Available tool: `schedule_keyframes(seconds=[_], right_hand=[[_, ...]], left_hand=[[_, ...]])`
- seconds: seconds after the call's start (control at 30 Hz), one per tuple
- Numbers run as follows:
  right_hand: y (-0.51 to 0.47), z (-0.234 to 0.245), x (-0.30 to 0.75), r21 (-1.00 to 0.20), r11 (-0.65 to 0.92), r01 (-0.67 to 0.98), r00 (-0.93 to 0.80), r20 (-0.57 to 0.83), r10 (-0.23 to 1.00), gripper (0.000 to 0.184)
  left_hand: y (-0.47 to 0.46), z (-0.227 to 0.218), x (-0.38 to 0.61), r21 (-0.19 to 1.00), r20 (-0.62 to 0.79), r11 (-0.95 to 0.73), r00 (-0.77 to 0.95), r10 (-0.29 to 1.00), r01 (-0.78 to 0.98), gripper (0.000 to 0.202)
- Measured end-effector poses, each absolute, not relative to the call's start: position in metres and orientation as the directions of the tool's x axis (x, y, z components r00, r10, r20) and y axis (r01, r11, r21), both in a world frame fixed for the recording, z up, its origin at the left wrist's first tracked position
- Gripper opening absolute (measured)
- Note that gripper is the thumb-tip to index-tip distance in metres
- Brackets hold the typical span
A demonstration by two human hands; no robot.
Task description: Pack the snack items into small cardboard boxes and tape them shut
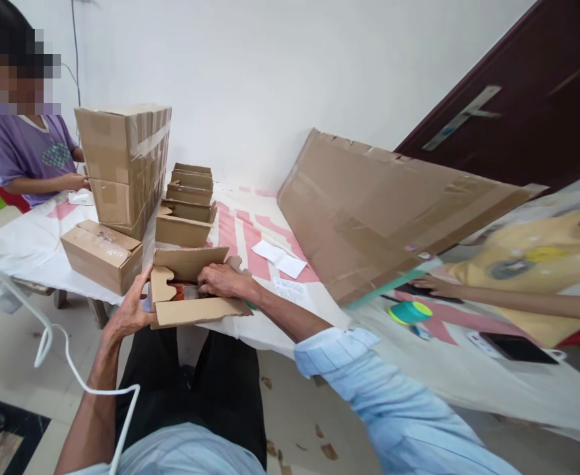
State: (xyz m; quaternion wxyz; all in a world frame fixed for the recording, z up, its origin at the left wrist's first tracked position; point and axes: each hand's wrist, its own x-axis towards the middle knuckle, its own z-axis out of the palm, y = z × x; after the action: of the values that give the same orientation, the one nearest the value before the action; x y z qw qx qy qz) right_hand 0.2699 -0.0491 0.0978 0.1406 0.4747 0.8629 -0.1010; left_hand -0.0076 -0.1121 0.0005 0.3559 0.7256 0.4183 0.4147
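A small open cardboard box (205, 310) rests at the near edge of the table, flaps up. My left hand (132, 305) grips its left side wall, fingers curled round the edge. My right hand (223, 280) reaches into the box from the right, fingers bent down on a reddish item (185, 290) inside; whether they grip it is hidden. The rest of the contents is hidden by the flaps and my hand.
A row of open small boxes (187, 204) runs back from it. A taped stack of cartons (126, 161) and one closed small box (102, 254) stand left. A big flat cardboard sheet (383, 204) leans right. Two other people sit at the table's ends. A phone (515, 346) and tape roll (409, 312) lie right.
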Motion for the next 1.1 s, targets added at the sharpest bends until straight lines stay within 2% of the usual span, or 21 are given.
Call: schedule_keyframes(seconds=[0.17,0.23,0.33,0.47,0.63,0.7,0.83,0.9,1.0,1.1], right_hand=[[-0.057,0.101,0.270,-0.082,0.587,0.805,-0.589,-0.228,0.775,0.021],[-0.061,0.107,0.272,-0.072,0.627,0.776,-0.631,-0.120,0.767,0.022],[-0.066,0.124,0.280,-0.062,0.657,0.751,-0.649,0.114,0.752,0.022],[-0.066,0.150,0.301,-0.175,0.690,0.703,-0.587,0.406,0.701,0.023],[-0.067,0.171,0.326,-0.310,0.689,0.655,-0.399,0.633,0.664,0.017],[-0.070,0.173,0.332,-0.370,0.687,0.625,-0.318,0.683,0.657,0.014],[-0.080,0.169,0.333,-0.410,0.703,0.581,-0.225,0.750,0.623,0.012],[-0.085,0.165,0.327,-0.414,0.711,0.569,-0.203,0.767,0.609,0.012],[-0.092,0.161,0.313,-0.430,0.723,0.541,-0.180,0.781,0.598,0.012],[-0.098,0.161,0.302,-0.484,0.723,0.493,-0.087,0.799,0.595,0.013]], left_hand=[[-0.111,-0.001,-0.009,0.870,0.306,-0.395,0.302,0.903,0.296,0.124],[-0.110,-0.004,-0.010,0.880,0.307,-0.388,0.295,0.905,0.275,0.124],[-0.104,-0.008,-0.010,0.892,0.298,-0.370,0.279,0.913,0.258,0.126],[-0.082,-0.008,-0.005,0.903,0.289,-0.361,0.293,0.912,0.235,0.133],[-0.041,0.003,0.010,0.864,0.332,-0.404,0.265,0.905,0.299,0.134],[-0.035,0.013,0.012,0.815,0.410,-0.461,0.212,0.887,0.352,0.120],[-0.049,0.046,0.012,0.784,0.561,-0.501,-0.076,0.824,0.366,0.057],[-0.062,0.067,0.018,0.831,0.528,-0.478,-0.130,0.840,0.283,0.049],[-0.076,0.096,0.035,0.918,0.393,-0.395,0.070,0.917,0.032,0.068],[-0.079,0.117,0.054,0.922,0.382,-0.355,0.203,0.902,-0.156,0.065]])
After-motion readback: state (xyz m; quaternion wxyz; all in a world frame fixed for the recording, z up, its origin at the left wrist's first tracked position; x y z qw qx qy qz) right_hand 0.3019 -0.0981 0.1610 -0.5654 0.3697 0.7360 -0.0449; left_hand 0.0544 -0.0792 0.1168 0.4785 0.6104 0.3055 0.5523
